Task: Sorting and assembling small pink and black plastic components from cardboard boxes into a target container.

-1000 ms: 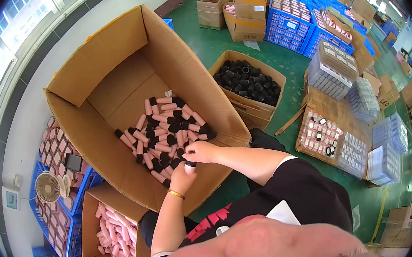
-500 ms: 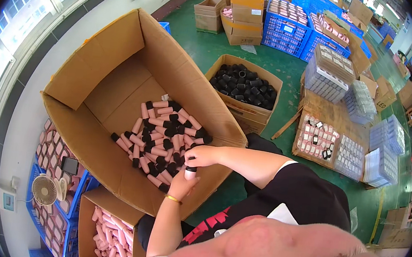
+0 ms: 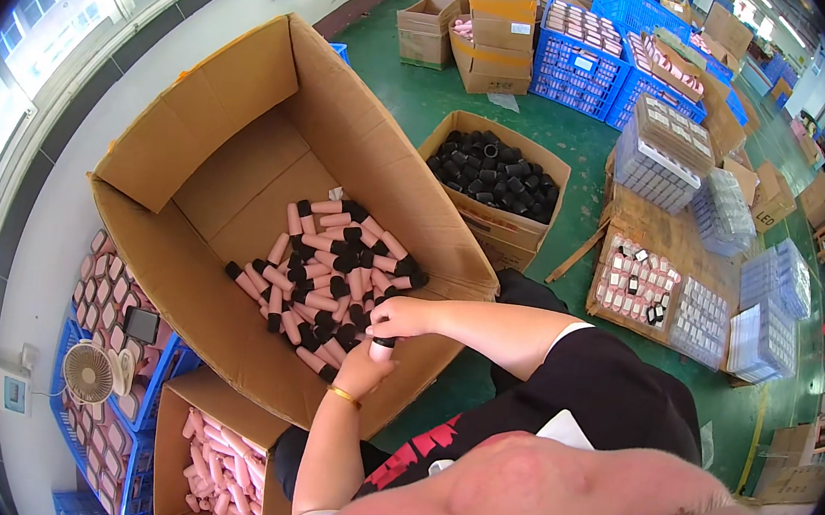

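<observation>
Two hands on one job here: the left hand [image 3: 361,370] is closed around a pink tube [image 3: 381,353], just inside the near edge of the big cardboard box [image 3: 229,183]. The right hand [image 3: 400,319] is narrow, fingers bent down at the black cap [image 3: 384,341] on that tube; can't tell if they're really gripping it. My guess is the cap's being fitted or tightened, so the next move calls for a steady left hold while the right seats it. Pose-wise, the left forearm comes up from below, right one crosses in over the box's right edge. Capped tubes [image 3: 277,281] lie piled toward the near edge.
</observation>
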Motion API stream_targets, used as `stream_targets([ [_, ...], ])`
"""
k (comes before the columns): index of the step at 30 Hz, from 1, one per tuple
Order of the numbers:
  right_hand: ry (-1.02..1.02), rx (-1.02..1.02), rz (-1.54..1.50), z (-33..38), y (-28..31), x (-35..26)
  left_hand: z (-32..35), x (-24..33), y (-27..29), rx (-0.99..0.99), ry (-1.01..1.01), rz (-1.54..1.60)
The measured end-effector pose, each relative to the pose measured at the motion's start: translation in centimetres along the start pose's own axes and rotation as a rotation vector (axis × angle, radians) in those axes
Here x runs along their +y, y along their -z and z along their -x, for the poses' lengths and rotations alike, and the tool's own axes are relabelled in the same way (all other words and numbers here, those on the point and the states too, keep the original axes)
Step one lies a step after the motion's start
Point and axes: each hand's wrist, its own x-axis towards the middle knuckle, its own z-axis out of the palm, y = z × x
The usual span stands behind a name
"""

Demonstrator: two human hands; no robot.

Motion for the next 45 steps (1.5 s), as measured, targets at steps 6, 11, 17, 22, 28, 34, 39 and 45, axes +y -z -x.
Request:
stream_targets([
  [6,0.427,-0.094,0.061,1.8,0.9,-2.4,1.1,-1.3,0.7,-0.817,0.067,1.051],
  [11,0.376,-0.107,0.111,1.8,1.4,-1.9,0.6,-1.2,-0.3,-0.564,0.057,0.858],
  [17,-0.107,0.033,0.138,-1.6,0.3,2.0,-1.3,-1.5,-1.8,0.334,-0.095,-0.538],
  [22,-0.316,-0.040,-0.011,-1.2,-0.3,0.8,-0.8,-1.3,-1.4,0.391,-0.046,-0.593],
  [28,-0.053,0.041,-0.050,-0.1,-0.6,0.0,-0.2,-1.4,0.6,0.185,-0.111,-0.322],
  [34,0.352,-0.043,0.010,1.4,0.8,-2.3,1.7,-0.8,1.3,-0.666,0.074,0.954],
  [39,0.498,-0.137,0.013,2.4,1.3,-4.8,2.1,-0.9,0.0,-0.924,-0.070,1.176],
  [45,-0.167,-0.136,0.319,-1.0,1.5,-0.1,-0.9,-2.0,-1.2,0.279,-0.127,-0.478],
])
